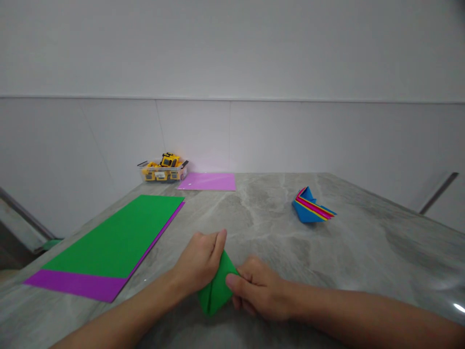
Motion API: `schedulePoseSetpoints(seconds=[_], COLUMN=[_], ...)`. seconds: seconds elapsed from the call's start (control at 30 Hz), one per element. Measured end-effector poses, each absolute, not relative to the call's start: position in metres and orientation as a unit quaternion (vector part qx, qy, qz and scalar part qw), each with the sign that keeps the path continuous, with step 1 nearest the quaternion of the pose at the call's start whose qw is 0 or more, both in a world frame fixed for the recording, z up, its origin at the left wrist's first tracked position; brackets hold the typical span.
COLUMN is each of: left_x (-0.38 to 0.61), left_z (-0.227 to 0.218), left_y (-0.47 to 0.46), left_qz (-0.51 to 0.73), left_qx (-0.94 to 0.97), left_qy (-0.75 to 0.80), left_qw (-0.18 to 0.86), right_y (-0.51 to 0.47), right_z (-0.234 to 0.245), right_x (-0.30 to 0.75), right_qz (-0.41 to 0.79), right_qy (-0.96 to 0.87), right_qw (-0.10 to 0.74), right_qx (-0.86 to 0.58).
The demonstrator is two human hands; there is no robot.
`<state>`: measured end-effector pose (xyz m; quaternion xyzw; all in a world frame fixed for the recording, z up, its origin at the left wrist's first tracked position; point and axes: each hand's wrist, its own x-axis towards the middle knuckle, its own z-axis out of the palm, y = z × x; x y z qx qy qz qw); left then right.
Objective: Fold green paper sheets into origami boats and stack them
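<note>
Green folded paper (222, 287), toward table's (261, 228) near edge: we're pinching with left hand (199, 258), right hand (258, 287); ideally aligning edges.

A grey marbled table (261, 218) meets pale walls (232, 53).

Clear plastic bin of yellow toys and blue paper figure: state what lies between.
Head view: a pink rectangular sheet beside the bin, then grey marbled tabletop.

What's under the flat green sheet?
Purple paper, showing as a strip along the near edge and a thin line down the right side. The green sheet covers the rest; anything else beneath can't be seen.
</note>
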<state>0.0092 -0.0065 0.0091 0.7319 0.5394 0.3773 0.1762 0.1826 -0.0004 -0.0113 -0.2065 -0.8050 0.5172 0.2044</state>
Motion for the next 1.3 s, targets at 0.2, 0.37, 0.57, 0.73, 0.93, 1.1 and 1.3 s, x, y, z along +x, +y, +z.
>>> schedulePoseSetpoints(seconds=[0.2,0.37,0.57,0.73,0.93,1.1,1.3], left_x=[0.012,0.008,0.005,0.008,0.005,0.004,0.005], left_z=[0.006,0.004,-0.002,-0.002,-0.006,-0.008,-0.005], left_y=[-0.017,-0.005,0.001,0.002,0.008,0.007,0.006], left_qz=[0.431,0.433,0.413,0.432,0.421,0.351,0.346], left_qx=[0.622,0.613,0.599,0.486,0.361,0.310,0.450], left_qy=[0.477,0.457,0.464,0.508,0.537,0.438,0.500], left_qw=[0.446,0.477,0.505,0.565,0.636,0.767,0.654], right_y=[-0.006,0.007,0.012,0.014,0.012,0.006,0.014], right_z=[-0.005,-0.017,-0.026,-0.027,-0.013,0.000,-0.011], right_x=[0.191,0.190,0.191,0.187,0.190,0.198,0.195], right_qz=[0.513,0.486,0.538,0.558,0.189,0.106,0.064], right_qy=[-0.824,-0.796,-0.756,-0.735,-0.849,-0.900,-0.871], right_qw=[0.208,0.314,0.317,0.288,0.438,0.418,0.476], right_qx=[-0.121,-0.176,-0.198,-0.256,-0.228,-0.061,-0.101])
